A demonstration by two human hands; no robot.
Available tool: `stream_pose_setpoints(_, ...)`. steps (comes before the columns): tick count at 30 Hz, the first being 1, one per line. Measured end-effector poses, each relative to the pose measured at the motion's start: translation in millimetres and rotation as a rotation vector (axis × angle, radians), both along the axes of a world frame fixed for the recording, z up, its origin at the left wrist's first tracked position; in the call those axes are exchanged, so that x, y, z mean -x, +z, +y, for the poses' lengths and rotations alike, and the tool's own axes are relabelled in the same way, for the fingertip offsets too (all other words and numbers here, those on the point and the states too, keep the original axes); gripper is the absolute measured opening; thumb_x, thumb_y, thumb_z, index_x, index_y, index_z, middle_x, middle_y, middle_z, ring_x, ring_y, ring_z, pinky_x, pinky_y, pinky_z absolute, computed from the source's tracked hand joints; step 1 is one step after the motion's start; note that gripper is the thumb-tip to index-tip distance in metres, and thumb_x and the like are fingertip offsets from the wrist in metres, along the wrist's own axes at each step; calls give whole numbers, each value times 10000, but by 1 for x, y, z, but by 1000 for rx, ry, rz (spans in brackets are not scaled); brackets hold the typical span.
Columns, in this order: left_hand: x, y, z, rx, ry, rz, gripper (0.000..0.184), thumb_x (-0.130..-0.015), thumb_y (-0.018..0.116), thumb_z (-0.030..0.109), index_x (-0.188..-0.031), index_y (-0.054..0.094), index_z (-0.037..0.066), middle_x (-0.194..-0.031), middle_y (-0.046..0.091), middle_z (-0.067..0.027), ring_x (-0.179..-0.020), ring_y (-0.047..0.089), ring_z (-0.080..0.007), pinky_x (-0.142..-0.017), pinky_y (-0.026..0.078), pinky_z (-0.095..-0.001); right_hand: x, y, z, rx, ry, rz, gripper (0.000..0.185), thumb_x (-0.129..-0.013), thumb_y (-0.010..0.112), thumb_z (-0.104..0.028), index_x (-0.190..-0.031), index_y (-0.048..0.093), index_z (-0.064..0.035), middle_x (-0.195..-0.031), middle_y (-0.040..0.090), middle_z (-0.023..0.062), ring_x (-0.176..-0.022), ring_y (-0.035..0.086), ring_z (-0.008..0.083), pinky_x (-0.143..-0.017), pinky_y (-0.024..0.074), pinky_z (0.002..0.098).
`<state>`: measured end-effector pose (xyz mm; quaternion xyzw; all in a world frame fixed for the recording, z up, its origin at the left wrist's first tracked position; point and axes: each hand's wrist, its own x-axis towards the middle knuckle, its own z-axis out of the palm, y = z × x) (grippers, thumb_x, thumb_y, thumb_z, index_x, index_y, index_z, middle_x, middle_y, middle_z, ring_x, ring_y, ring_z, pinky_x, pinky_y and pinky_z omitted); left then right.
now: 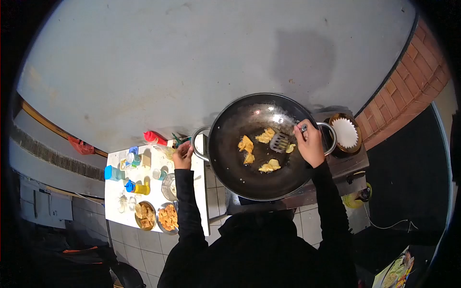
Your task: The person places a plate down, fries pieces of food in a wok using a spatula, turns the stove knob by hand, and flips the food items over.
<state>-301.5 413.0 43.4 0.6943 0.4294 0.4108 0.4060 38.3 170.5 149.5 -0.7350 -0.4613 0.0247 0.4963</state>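
A large dark wok (pixel 231 165) with two metal loop handles sits in front of me. Closed at its left loop handle (pixel 195 142) is my left hand (pixel 182 156). My right hand (pixel 311 145) is wrapped round a slotted spatula (pixel 279 143), and its head reaches down into the wok. Several golden battered pieces lie in the pan, among them one at the left (pixel 246 144), one near the top (pixel 265 136) and one lower down (pixel 270 165). A small pale piece (pixel 290 148) touches or lies close to the spatula's edge.
A white table (pixel 197 206) at the left holds a bowl of fried pieces (pixel 168 217), another bowl (pixel 145 215), a yellow bottle (pixel 139 188) and a red bottle (pixel 154 138). Right of the wok stands a round container with a white fluted liner (pixel 345 133). A grey wall (pixel 158 62) rises behind.
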Motion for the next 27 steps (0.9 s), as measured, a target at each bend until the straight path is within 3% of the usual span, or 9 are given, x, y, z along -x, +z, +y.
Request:
stream_pose_setpoints(3,-2,-6,2,-23,-11,-50,269,-843,675,88,-1079,616,-26,-948,666,-113,-852,643,-169,-766,509,-281,4,-6,6,-34,24,105,118,-867,595,-126,-850,526,-32,-496,408,109,-430,426,219,-454,321,360)
stream_pose_setpoints(6,-1,-7,4,-12,1,-31,279,-839,682,93,-1083,616,-25,-955,665,-116,-843,642,-171,-767,509,-285,5,-10,11,49,16,62,168,-876,589,-180,-893,528,-24,-553,430,143,-512,457,325,-519,353,416)
stream_pose_setpoints(9,1,-9,7,6,10,-47,288,-834,689,99,-1084,617,-23,-963,663,-114,-847,640,-171,-769,509,-289,6,-7,10,112,-1,66,164,-874,590,-173,-882,529,-21,-579,458,156,-530,478,328,-525,357,417)
stream_pose_setpoints(19,1,-4,4,-7,5,-10,307,-852,668,112,-1110,602,-42,-965,648,-119,-865,624,-175,-745,519,-303,-7,-39,28,-36,-32,75,137,-868,589,-125,-853,519,-8,-534,478,130,-460,484,278,-476,353,381)
stream_pose_setpoints(27,3,-2,7,-45,7,-15,314,-857,668,140,-1101,609,-49,-982,652,-133,-887,626,-181,-771,516,-315,-9,-42,34,-137,-10,195,107,-874,580,-79,-858,507,-3,-653,607,144,-501,576,188,-496,415,334)
